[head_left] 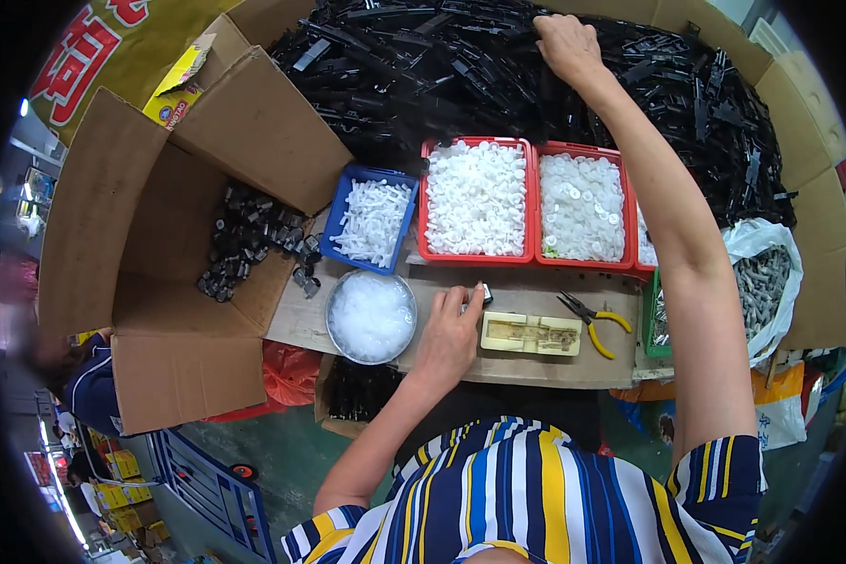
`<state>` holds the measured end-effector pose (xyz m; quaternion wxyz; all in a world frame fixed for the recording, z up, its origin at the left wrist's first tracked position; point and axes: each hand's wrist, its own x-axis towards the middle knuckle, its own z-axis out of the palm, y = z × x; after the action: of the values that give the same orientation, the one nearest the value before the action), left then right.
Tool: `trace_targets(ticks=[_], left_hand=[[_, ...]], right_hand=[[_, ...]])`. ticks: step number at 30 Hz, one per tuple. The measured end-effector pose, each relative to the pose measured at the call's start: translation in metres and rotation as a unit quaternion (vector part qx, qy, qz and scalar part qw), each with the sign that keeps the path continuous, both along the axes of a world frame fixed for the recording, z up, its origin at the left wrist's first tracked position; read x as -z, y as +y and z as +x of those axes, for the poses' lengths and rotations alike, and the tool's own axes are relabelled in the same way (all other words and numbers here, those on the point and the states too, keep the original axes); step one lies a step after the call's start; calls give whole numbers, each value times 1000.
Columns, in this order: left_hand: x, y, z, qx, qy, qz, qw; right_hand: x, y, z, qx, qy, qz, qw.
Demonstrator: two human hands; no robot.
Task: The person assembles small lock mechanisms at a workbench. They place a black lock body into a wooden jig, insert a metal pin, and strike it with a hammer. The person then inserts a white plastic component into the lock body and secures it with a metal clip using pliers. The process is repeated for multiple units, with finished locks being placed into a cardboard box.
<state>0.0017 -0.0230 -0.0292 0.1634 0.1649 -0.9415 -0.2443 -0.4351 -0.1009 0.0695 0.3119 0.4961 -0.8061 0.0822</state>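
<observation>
Head view is showing the right hand (566,45) reaching into the black parts pile (498,75) at the desk's far edge, fingers curling on one, while the left hand (449,334) is pinching a small part (484,293) beside the cream jig (530,334), best kept steady.

A small assembly workshop: sorted part trays (477,146), a black parts heap (423,66), pliers (587,318), cardboard boxes (150,235).

The left hand (449,334) rests on the cardboard worktop (536,368), its fingers closed on a small dark part (485,293). At three o'clock of it lies a cream jig block (530,334), then yellow-handled pliers (592,322). The right hand (566,45) reaches to twelve o'clock into the heap of black plastic parts (461,70), beyond two red trays (534,202) of white pieces.
</observation>
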Motion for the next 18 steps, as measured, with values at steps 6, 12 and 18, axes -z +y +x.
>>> trace_targets(ticks=[6,12,18], left_hand=[[-3,4,2,-27,30,55,998],[6,-1,13,-32,58,53,996],[-6,-2,13,-75,137,156,975]], right_hand=[[-18,62,-1,-101,-39,-102,989],[-11,195,119,-168,-227,-124,951],[51,290,238,-231,-383,17,894]])
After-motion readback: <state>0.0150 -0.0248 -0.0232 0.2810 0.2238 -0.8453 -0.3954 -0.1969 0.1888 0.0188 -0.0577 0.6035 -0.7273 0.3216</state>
